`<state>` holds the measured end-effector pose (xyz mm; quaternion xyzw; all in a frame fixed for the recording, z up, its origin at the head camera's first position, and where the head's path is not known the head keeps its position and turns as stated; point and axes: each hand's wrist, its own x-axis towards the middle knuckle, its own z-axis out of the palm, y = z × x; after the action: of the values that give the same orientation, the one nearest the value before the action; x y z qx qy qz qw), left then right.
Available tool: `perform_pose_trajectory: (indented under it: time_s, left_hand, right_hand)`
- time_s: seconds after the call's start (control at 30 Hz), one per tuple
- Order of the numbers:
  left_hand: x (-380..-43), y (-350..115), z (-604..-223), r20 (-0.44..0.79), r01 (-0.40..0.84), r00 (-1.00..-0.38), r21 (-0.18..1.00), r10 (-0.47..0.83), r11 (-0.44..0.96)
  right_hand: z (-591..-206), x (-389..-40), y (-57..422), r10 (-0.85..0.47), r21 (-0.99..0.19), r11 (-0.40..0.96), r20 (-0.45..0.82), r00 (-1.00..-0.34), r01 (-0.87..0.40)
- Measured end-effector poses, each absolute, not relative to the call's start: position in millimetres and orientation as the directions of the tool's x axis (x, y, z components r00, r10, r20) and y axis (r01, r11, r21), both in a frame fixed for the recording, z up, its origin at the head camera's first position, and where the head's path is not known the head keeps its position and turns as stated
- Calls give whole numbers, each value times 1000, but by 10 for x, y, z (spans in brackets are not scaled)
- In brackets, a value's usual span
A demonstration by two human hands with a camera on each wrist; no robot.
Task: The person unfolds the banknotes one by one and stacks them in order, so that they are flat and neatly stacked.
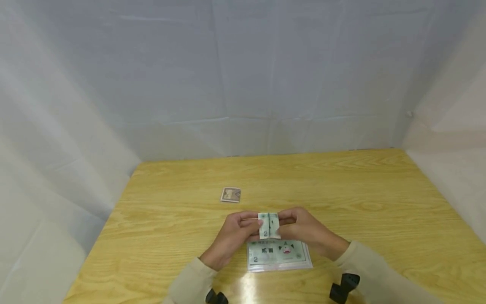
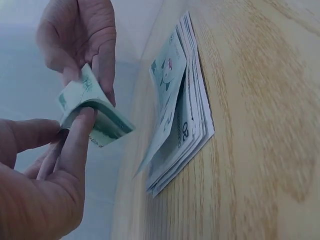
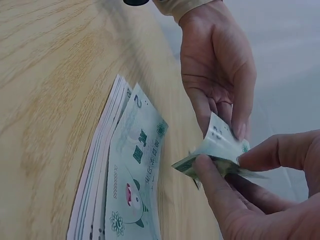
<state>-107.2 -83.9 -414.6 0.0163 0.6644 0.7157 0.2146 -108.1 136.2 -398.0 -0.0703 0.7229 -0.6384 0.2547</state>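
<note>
A pale green play banknote (image 1: 268,226), marked with a 2 and folded in toward its middle, is held up between both hands. My left hand (image 1: 236,231) pinches its left side with thumb and fingers. My right hand (image 1: 308,230) pinches the right side. Seen in the left wrist view, the folded note (image 2: 85,95) curves over a fingertip. Just below the hands lies a stack of play banknotes (image 1: 280,266), its top green note bearing a cartoon face. In the right wrist view that top note (image 3: 135,165) bows up from the stack.
A small folded brownish note (image 1: 230,194) lies on the wooden table (image 1: 171,211), beyond the hands and slightly left. White sheeting (image 1: 243,84) hangs behind the table and along both sides. Black wrist devices (image 1: 343,288) sit at the sleeves.
</note>
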Motion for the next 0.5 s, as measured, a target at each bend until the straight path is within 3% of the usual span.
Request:
perform_pose_trajectory:
  time_s: [0.27,0.5]
  left_hand:
    - [-1020,-870,-4110,-208,-198,-932,978,296,63]
    - [-987,-922,-4145,-206,-120,-936,949,285,292]
  right_hand:
    - [-4008,-1043,1492,-372,-948,195,-310,-875,253]
    - [-4057,-1019,1589,-281,-909,311,-368,-886,279]
